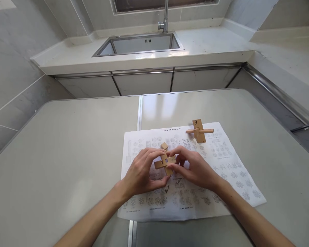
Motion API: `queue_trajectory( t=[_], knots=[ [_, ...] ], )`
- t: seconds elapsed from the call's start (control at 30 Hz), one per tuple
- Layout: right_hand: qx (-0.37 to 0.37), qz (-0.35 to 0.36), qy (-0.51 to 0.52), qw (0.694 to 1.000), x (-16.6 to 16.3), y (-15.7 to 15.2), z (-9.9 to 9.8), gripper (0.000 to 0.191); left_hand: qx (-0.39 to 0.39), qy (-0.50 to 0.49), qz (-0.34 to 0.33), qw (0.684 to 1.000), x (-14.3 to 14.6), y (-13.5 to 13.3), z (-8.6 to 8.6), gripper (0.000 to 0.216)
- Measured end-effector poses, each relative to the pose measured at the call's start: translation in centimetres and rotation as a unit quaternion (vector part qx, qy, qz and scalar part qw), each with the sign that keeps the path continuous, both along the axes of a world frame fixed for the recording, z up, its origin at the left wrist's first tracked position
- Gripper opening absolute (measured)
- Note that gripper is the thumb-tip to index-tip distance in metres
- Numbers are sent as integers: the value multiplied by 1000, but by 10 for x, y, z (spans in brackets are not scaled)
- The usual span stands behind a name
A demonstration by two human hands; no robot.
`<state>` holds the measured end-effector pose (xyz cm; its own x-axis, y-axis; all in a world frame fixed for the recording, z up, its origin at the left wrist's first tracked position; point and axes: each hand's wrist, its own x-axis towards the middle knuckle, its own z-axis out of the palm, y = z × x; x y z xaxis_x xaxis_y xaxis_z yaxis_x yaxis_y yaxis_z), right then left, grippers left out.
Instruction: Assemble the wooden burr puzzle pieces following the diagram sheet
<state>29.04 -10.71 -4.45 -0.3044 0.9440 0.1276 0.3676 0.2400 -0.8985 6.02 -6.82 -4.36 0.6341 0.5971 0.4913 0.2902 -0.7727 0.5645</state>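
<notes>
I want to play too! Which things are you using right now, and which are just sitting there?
In use:
left hand and right hand, both gripping the wooden puzzle pieces
instruction sheet under them

Just sitting there:
second wooden puzzle farther back on the sheet
sink
tap

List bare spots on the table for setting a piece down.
Bare: the table left of the sheet, and the strip between sheet and far edge. On the sheet, its right side. Crowded: sheet middle, where left hand and right hand grip the puzzle; second puzzle at top.
</notes>
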Motion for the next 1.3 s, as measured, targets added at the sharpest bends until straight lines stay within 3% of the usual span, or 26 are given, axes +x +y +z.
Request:
queue_trajectory(
  t=[0.93,1.3],
  knots=[
    [27,-13,4,1000,-1,-2,-2,27,-1,30,11,999,-1,0,-3,68],
    [36,-3,19,999,0,-1,-1,14,-14,23,16,1000,-1,-1,-3,70]
  ],
)
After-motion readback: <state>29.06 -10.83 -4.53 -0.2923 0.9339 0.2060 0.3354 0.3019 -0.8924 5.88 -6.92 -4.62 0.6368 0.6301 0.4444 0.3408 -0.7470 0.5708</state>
